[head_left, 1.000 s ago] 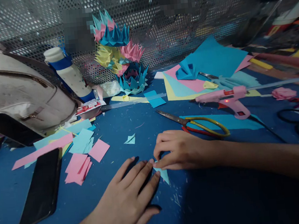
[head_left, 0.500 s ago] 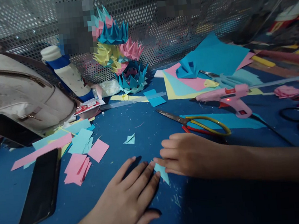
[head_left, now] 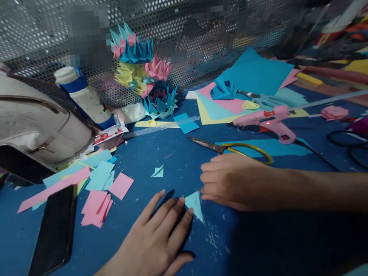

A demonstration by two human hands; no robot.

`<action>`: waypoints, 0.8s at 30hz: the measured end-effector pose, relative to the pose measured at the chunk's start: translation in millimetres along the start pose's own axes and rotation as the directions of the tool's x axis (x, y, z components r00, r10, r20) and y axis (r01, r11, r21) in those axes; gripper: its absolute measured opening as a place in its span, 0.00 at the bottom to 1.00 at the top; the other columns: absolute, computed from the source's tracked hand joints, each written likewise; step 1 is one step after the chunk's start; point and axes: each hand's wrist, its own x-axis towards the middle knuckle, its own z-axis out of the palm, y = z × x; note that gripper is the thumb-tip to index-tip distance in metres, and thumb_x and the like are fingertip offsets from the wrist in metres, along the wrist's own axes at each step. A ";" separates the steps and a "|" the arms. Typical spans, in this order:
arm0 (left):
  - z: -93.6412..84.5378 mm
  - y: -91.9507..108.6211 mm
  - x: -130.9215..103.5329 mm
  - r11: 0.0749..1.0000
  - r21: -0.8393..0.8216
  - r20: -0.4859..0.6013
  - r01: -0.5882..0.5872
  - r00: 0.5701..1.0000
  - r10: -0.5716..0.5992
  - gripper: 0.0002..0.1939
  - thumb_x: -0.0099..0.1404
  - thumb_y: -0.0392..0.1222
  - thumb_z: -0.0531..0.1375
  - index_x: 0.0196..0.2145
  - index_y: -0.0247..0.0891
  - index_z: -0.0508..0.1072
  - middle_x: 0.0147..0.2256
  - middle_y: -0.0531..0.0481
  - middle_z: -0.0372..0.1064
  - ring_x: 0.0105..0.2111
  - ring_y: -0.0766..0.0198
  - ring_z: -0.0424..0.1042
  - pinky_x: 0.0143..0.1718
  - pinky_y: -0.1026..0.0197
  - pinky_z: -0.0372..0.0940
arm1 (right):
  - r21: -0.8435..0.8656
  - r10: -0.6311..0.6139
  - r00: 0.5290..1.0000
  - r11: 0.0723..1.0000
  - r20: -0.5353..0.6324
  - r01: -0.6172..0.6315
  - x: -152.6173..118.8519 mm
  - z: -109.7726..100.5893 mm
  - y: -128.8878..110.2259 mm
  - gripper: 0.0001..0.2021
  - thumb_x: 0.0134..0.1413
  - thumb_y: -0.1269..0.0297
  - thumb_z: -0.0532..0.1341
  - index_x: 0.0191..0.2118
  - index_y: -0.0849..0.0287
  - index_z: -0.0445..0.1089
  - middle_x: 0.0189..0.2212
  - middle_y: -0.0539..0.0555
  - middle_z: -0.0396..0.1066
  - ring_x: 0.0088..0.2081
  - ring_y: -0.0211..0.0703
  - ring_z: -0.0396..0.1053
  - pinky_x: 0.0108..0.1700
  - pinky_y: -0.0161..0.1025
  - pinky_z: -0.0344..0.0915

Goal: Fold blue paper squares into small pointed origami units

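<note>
A small folded light-blue paper triangle [head_left: 195,206] lies on the blue tabletop between my hands. My left hand [head_left: 155,242] is spread flat, with two fingertips on the triangle's left edge. Just right of the paper, a little apart from it, is my right hand [head_left: 232,182]. Its fingers are curled together, I see nothing in them, and its thumb is hidden. A second folded light-blue piece [head_left: 157,171] sits farther back. Behind my right hand lie scissors [head_left: 207,144] with yellow handles, partly covered by the hand.
A pink glue gun [head_left: 270,121] with a lit light and a cable rests at the right. On the left are a black phone [head_left: 51,233], pink paper squares [head_left: 96,208] and a pale backpack [head_left: 22,114]. A bottle [head_left: 84,97] and folded paper flowers [head_left: 159,99] stand behind.
My right hand has drawn back to the right, off the paper triangle, which now shows more fully. My left fingertips stay on it. The view has shifted slightly.
</note>
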 end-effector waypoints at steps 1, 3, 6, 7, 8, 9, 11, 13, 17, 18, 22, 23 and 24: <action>-0.2 0.4 0.1 1.000 -0.005 -0.003 0.004 1.000 -0.004 0.29 0.75 0.57 0.50 0.60 0.30 0.68 0.54 0.39 0.70 0.56 0.49 0.67 0.68 0.42 0.44 | 0.016 -0.005 1.000 1.000 -0.025 0.006 0.6 -2.3 1.0 0.15 0.66 0.62 0.58 0.27 0.57 0.70 0.26 0.53 0.69 0.30 0.43 0.59 0.32 0.44 0.47; -0.6 0.7 0.7 1.000 -0.026 -0.007 -0.004 1.000 0.004 0.28 0.76 0.55 0.50 0.59 0.29 0.68 0.53 0.40 0.71 0.56 0.51 0.67 0.68 0.44 0.44 | 0.056 -0.049 0.997 0.997 -0.052 0.052 1.1 -3.6 2.1 0.17 0.68 0.60 0.57 0.26 0.57 0.69 0.26 0.52 0.68 0.31 0.42 0.60 0.32 0.43 0.48; -0.4 0.4 1.0 0.998 -0.056 -0.006 -0.037 0.999 0.037 0.25 0.77 0.52 0.49 0.57 0.28 0.70 0.55 0.41 0.70 0.55 0.54 0.67 0.68 0.48 0.46 | 0.090 -0.103 0.993 0.990 -0.055 0.108 1.3 0.7 2.5 0.14 0.69 0.61 0.56 0.31 0.58 0.72 0.28 0.51 0.69 0.32 0.42 0.61 0.33 0.42 0.49; 0.2 0.2 0.7 0.997 -0.060 -0.003 -0.040 0.999 0.040 0.25 0.78 0.51 0.48 0.57 0.27 0.69 0.56 0.41 0.69 0.55 0.54 0.67 0.67 0.49 0.48 | 0.093 -0.107 0.993 0.989 -0.058 0.112 1.6 2.8 2.7 0.13 0.69 0.62 0.56 0.34 0.58 0.73 0.29 0.51 0.70 0.32 0.42 0.62 0.33 0.42 0.50; 1.0 0.0 0.2 0.997 -0.062 -0.002 -0.037 0.999 0.037 0.25 0.78 0.51 0.48 0.58 0.27 0.69 0.57 0.41 0.69 0.56 0.54 0.67 0.66 0.48 0.50 | 0.098 -0.107 0.992 0.989 -0.062 0.113 2.1 4.9 3.1 0.12 0.69 0.62 0.56 0.37 0.58 0.74 0.30 0.52 0.70 0.33 0.42 0.62 0.34 0.41 0.51; 2.0 -0.3 -0.3 0.997 -0.065 0.000 -0.029 1.000 0.029 0.26 0.77 0.52 0.48 0.59 0.27 0.67 0.57 0.40 0.68 0.56 0.53 0.67 0.65 0.47 0.51 | 0.112 -0.102 0.993 0.988 -0.065 0.109 2.8 6.8 3.7 0.11 0.69 0.63 0.56 0.39 0.58 0.74 0.31 0.52 0.71 0.34 0.42 0.63 0.35 0.41 0.52; 3.8 -1.2 -1.0 0.996 -0.091 0.016 0.003 1.000 -0.001 0.26 0.77 0.52 0.49 0.62 0.29 0.65 0.59 0.39 0.66 0.57 0.51 0.65 0.64 0.45 0.54 | 0.180 -0.064 0.995 0.981 -0.070 0.076 5.1 10.0 5.2 0.09 0.68 0.63 0.58 0.42 0.59 0.74 0.33 0.52 0.72 0.35 0.42 0.64 0.37 0.40 0.54; 4.4 -2.7 -0.5 0.988 -0.145 0.041 0.042 0.998 -0.037 0.25 0.76 0.52 0.50 0.62 0.32 0.65 0.61 0.38 0.64 0.58 0.49 0.64 0.63 0.42 0.55 | 0.306 0.024 0.998 0.952 -0.065 -0.003 8.0 12.3 6.7 0.07 0.65 0.63 0.61 0.43 0.58 0.74 0.34 0.51 0.72 0.37 0.42 0.66 0.37 0.38 0.55; 2.0 -6.1 3.3 0.961 -0.256 0.092 0.102 0.992 -0.081 0.21 0.76 0.50 0.52 0.60 0.37 0.66 0.62 0.39 0.62 0.59 0.48 0.63 0.62 0.39 0.56 | 0.571 0.181 0.982 0.801 0.058 -0.182 13.1 14.5 8.7 0.11 0.57 0.61 0.68 0.43 0.57 0.72 0.35 0.48 0.72 0.40 0.40 0.69 0.37 0.34 0.56; 1.5 -6.5 4.3 0.955 -0.275 0.099 0.112 0.991 -0.087 0.21 0.76 0.50 0.53 0.59 0.37 0.66 0.62 0.40 0.62 0.59 0.49 0.63 0.62 0.39 0.55 | 0.603 0.196 0.977 0.770 0.088 -0.208 14.1 14.5 9.0 0.12 0.56 0.61 0.69 0.43 0.56 0.71 0.35 0.47 0.72 0.40 0.40 0.69 0.37 0.34 0.56; 3.0 -6.2 9.1 0.918 -0.367 0.091 0.152 0.988 -0.127 0.18 0.76 0.45 0.52 0.60 0.36 0.63 0.58 0.41 0.66 0.57 0.52 0.64 0.64 0.41 0.52 | 0.630 0.216 0.968 0.736 0.128 -0.247 17.2 13.5 8.9 0.10 0.56 0.62 0.68 0.43 0.56 0.71 0.35 0.47 0.71 0.39 0.40 0.69 0.38 0.34 0.56; 4.1 -6.1 11.0 0.899 -0.405 0.083 0.169 0.986 -0.147 0.17 0.76 0.43 0.52 0.59 0.36 0.63 0.56 0.42 0.67 0.56 0.54 0.65 0.63 0.43 0.53 | 0.627 0.214 0.968 0.738 0.132 -0.248 17.9 13.1 8.7 0.09 0.56 0.62 0.68 0.42 0.56 0.71 0.35 0.47 0.71 0.39 0.40 0.69 0.38 0.34 0.56; 5.2 -6.2 13.2 0.878 -0.441 0.075 0.187 0.982 -0.172 0.16 0.76 0.42 0.52 0.58 0.36 0.63 0.55 0.43 0.68 0.54 0.56 0.66 0.62 0.45 0.55 | 0.623 0.212 0.968 0.741 0.137 -0.250 18.6 12.6 8.6 0.09 0.56 0.63 0.67 0.41 0.56 0.71 0.35 0.47 0.71 0.40 0.40 0.69 0.38 0.34 0.56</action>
